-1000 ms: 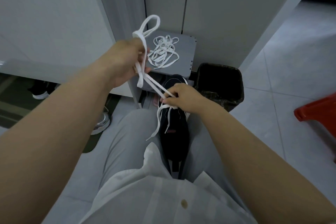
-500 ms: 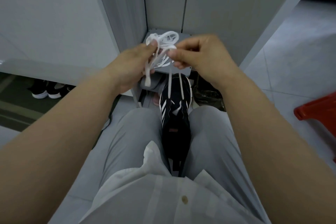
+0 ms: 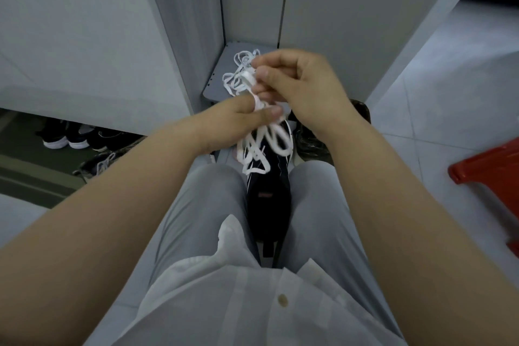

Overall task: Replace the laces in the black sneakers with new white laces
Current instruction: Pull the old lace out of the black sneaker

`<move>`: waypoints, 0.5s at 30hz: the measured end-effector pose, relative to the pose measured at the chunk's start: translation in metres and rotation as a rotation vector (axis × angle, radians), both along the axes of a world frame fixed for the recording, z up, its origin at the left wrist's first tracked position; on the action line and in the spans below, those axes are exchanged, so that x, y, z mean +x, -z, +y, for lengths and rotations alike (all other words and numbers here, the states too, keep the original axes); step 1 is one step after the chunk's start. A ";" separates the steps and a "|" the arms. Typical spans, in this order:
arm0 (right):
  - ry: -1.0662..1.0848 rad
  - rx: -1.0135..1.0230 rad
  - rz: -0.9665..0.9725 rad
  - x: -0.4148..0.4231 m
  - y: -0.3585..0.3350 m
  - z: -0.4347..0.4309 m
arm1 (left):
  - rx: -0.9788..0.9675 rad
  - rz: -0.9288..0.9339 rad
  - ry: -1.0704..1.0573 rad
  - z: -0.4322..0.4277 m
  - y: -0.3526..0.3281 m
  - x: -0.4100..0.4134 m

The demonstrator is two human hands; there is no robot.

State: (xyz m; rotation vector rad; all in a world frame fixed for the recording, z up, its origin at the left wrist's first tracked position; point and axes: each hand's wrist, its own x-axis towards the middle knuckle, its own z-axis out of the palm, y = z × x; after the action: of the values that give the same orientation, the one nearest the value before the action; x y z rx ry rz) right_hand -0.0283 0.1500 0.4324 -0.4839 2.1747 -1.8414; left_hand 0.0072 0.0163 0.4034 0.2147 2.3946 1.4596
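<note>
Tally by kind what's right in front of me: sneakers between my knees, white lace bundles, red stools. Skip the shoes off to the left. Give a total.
Black sneaker, between the knees: 1
White lace bundles: 2 (held bundle pinched by left hand and right hand; loose bundle on the grey shelf)
Red stool: 1
Total: 4

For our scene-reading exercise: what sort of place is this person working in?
Probably a home entryway: spare sneakers lined beneath a white cabinet, a tiled floor, a red plastic stool.
</note>
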 end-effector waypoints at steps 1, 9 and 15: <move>0.037 -0.012 0.007 -0.003 0.006 0.003 | -0.053 0.028 -0.076 -0.002 0.002 -0.001; -0.177 0.778 0.217 -0.013 0.108 0.003 | -0.043 0.096 -0.585 -0.036 0.000 -0.008; -0.046 0.591 0.184 -0.011 0.109 -0.007 | -0.184 0.026 -0.434 -0.033 0.041 -0.007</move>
State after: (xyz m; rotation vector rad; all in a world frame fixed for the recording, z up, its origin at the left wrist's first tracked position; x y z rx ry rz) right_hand -0.0398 0.1429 0.3238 -0.5734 2.6451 -1.0755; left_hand -0.0003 -0.0168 0.3628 -0.3528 2.6930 1.3910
